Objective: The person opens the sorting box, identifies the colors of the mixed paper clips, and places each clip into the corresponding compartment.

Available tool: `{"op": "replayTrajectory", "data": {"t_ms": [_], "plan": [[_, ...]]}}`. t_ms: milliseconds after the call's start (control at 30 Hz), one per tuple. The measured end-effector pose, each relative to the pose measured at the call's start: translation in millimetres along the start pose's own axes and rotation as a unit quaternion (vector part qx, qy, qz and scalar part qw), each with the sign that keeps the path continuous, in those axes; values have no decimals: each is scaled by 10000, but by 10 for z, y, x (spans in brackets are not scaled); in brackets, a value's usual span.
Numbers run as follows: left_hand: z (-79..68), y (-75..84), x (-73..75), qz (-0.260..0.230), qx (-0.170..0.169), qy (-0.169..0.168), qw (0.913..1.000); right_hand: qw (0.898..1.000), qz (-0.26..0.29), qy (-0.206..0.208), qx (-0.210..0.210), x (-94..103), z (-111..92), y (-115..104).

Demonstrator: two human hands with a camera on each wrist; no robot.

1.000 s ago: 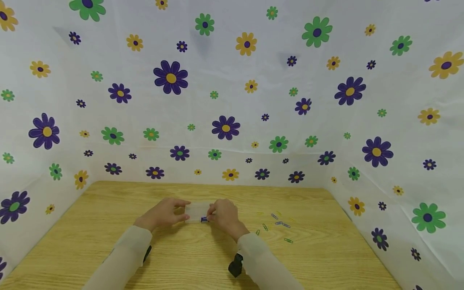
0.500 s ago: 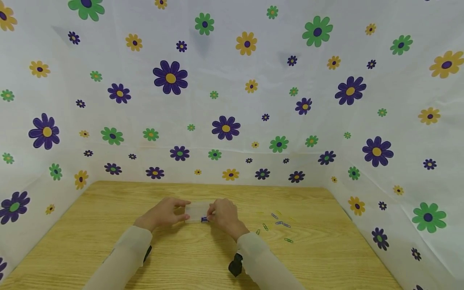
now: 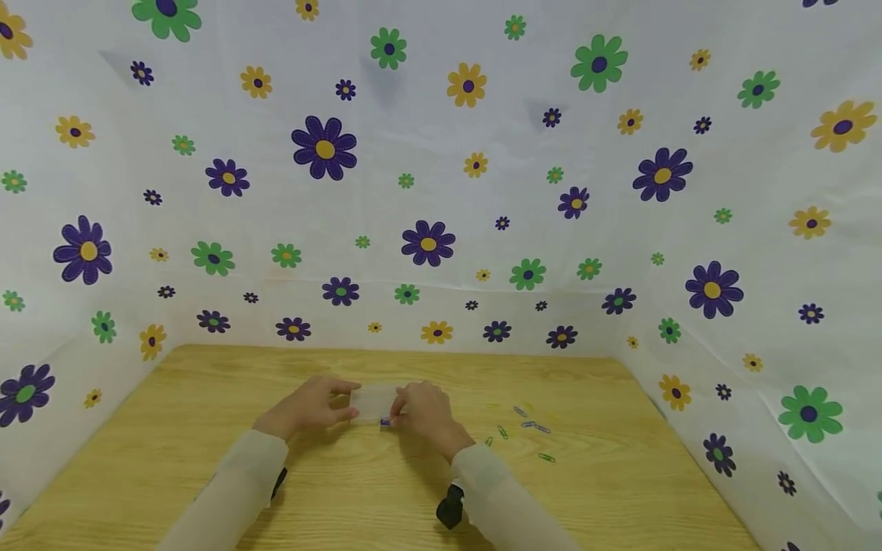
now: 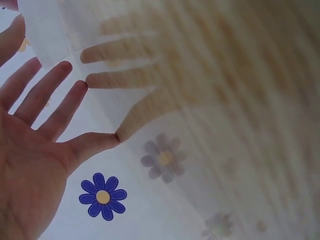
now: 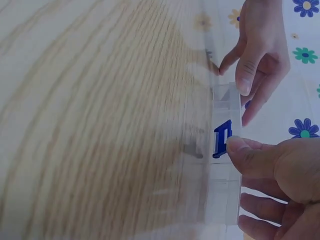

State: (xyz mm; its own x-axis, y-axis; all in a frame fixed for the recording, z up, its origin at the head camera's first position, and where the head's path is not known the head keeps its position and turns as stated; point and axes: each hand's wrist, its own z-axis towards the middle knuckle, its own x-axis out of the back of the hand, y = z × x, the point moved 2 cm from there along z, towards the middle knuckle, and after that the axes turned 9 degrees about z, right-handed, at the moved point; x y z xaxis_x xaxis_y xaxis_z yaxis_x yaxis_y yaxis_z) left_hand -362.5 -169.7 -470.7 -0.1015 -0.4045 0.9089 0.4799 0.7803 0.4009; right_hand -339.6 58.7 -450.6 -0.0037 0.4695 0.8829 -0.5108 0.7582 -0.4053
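Observation:
A clear plastic box lies on the wooden table between both hands. A small blue latch sits on its near long side. My left hand holds the box's left end, thumb at the near corner and fingers toward the far one. My right hand is at the right part of the box. In the right wrist view its thumb presses on the blue latch, and the other fingers lie against the box. The head view does not show what, if anything, is inside the box.
Several loose paper clips, green, blue-violet and yellow, lie on the table to the right of the right hand. A white flower-printed cloth encloses the table at the back and sides.
Over the last half second the latch has shifted slightly toward the person and looks tilted outward, with the right thumb moving along. The left hand stays at the box's end.

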Motion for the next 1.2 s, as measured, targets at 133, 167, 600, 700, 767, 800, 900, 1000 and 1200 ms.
{"op": "replayTrajectory", "data": {"t_ms": [133, 167, 600, 700, 767, 800, 900, 1000, 1200], "plan": [[-11, 17, -4, 5, -5, 8, 10000, 9995, 1, -318, 79, 38, -19, -10], [-12, 22, -7, 1, -13, 5, 10000, 9991, 55, -419, 79, 49, -26, -9], [-70, 115, -23, 70, 1, -13, 10000, 9989, 204, -390, 170, 73, -93, 155], [-82, 124, -21, 104, 36, -67, 9999, 9978, 232, -613, 139, 67, -92, 191], [-86, 118, -21, 120, 57, -100, 9999, 9967, 212, -776, 130, 63, -94, 211], [-87, 114, -24, 113, 78, -117, 9998, 9963, 188, -831, 143, 63, -94, 219], [-86, 91, -30, 125, 104, -136, 9998, 9957, 93, -882, 253, 65, -88, 235], [-85, 70, -34, 82, 131, -125, 9998, 9960, 9, -824, 360, 72, -76, 241], [-83, 55, -8, 57, -16, -97, 9999, 9954, -145, -804, 497, 98, -68, 224]]}}
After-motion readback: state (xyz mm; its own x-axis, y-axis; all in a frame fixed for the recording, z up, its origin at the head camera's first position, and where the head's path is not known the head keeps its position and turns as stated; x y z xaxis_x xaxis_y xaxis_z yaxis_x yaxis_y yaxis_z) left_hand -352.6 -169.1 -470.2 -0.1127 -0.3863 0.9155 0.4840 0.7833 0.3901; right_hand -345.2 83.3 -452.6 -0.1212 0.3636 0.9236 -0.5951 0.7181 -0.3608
